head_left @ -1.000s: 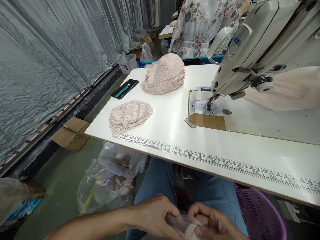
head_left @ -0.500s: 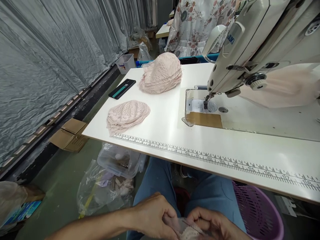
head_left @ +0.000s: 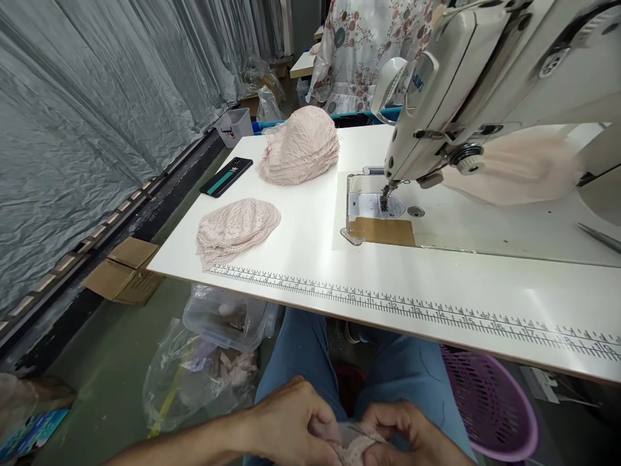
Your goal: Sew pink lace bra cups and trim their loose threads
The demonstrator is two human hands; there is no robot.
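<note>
Low over the lap, my left hand (head_left: pixel 295 424) is closed on one side of a pale pink lace piece (head_left: pixel 358 445), partly sheer. My right hand (head_left: pixel 407 433) pinches the other side of it. The lower edge of the frame cuts off part of both hands and the piece. On the table, a smaller stack of pink lace pieces (head_left: pixel 237 228) lies near the front left edge, and a taller stack (head_left: pixel 301 147) sits behind it.
A white sewing machine (head_left: pixel 436 97) stands on the table (head_left: pixel 301 239) at right. A phone (head_left: pixel 226 177) lies at the table's left. Purple basket (head_left: pixel 490 401) is below right; plastic bins and a cardboard box (head_left: pixel 123 270) are on the floor. Another person's patterned garment (head_left: pixel 369 52) shows behind.
The view has turned slightly right, so the table items appear further left. Both hands still hold the lace piece, and more of its lace edge shows between them.
</note>
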